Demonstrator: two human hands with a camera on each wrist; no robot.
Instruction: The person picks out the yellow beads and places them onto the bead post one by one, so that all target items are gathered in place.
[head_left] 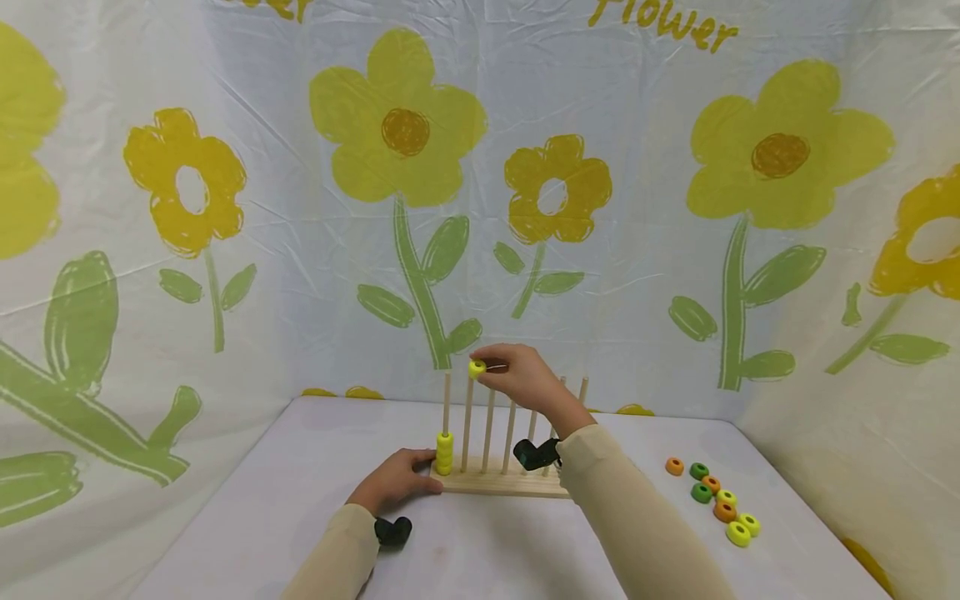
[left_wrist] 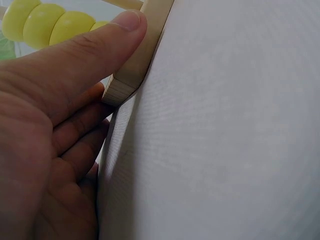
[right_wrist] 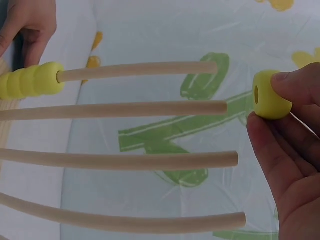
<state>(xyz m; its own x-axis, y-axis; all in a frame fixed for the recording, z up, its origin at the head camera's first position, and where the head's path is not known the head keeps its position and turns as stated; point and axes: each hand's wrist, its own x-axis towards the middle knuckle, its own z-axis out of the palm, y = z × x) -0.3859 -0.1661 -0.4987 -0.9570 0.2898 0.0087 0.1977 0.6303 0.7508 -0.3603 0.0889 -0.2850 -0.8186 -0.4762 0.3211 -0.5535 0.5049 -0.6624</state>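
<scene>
A wooden peg rack has a flat base (head_left: 502, 483) and a row of upright pegs. Several yellow beads (head_left: 445, 455) are stacked at the bottom of its leftmost peg. My left hand (head_left: 396, 480) grips the left end of the base, the thumb on the near side and the fingers round the back. Between thumb and fingers, my right hand (head_left: 525, 382) pinches another yellow bead (right_wrist: 267, 95). In the right wrist view that bead sits just past the tip of the second peg (right_wrist: 165, 109), apart from it, with its hole facing the pegs.
Loose orange (head_left: 674, 467), green (head_left: 702, 493) and yellow (head_left: 738, 534) beads lie on the right side of the white table (head_left: 285, 500). A flower-printed cloth (head_left: 637, 317) hangs behind and at both sides. The remaining pegs stand beneath and behind my right hand and wrist.
</scene>
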